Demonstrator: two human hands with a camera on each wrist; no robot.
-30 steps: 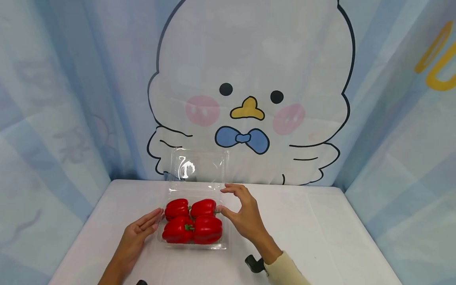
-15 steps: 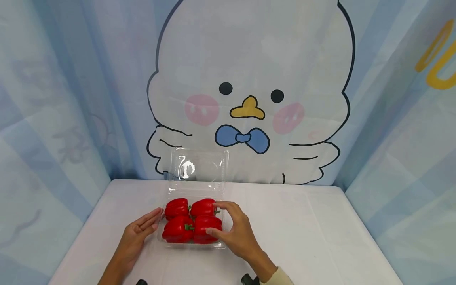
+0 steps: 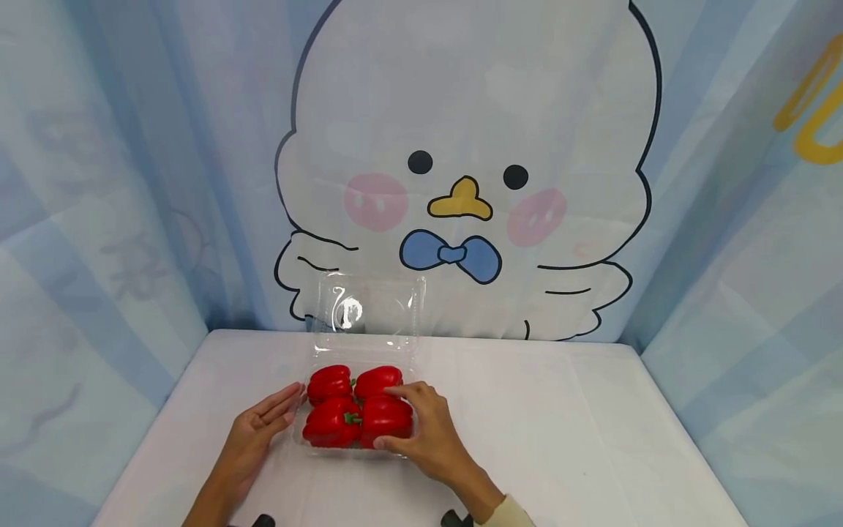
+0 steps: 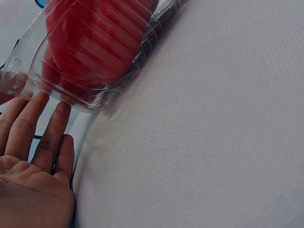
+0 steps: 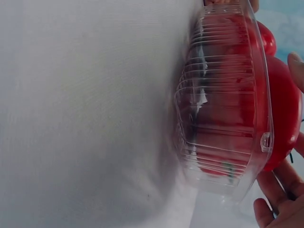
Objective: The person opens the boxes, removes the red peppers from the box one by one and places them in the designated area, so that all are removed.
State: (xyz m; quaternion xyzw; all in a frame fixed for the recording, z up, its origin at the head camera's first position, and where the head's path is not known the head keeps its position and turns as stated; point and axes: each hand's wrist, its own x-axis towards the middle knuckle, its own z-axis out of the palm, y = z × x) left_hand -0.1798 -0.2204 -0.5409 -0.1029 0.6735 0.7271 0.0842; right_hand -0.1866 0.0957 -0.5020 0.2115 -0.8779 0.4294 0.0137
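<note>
Several red bell peppers (image 3: 331,422) sit in a clear plastic clamshell box (image 5: 228,90) on the white table. Its lid (image 3: 382,304) stands raised at the back. My right hand (image 3: 431,435) spans the front right bell pepper (image 3: 387,416), thumb at its near side and fingers at its far side, and grips it while it still rests in the box. My left hand (image 3: 255,430) lies beside the box's left wall, its straight fingertips (image 4: 61,111) touching the clear plastic in the left wrist view. The undersides of the peppers are hidden.
The white table (image 3: 560,432) extends to both sides of the box. Behind it hangs a pale blue curtain (image 3: 711,241) with a cartoon bird; the raised lid stands close to this cloth. Dark wrist camera parts (image 3: 456,518) show at the lower edge.
My right hand has moved from the box's back right edge toward me and down onto the front right bell pepper. The left hand stays at the box's left side.
</note>
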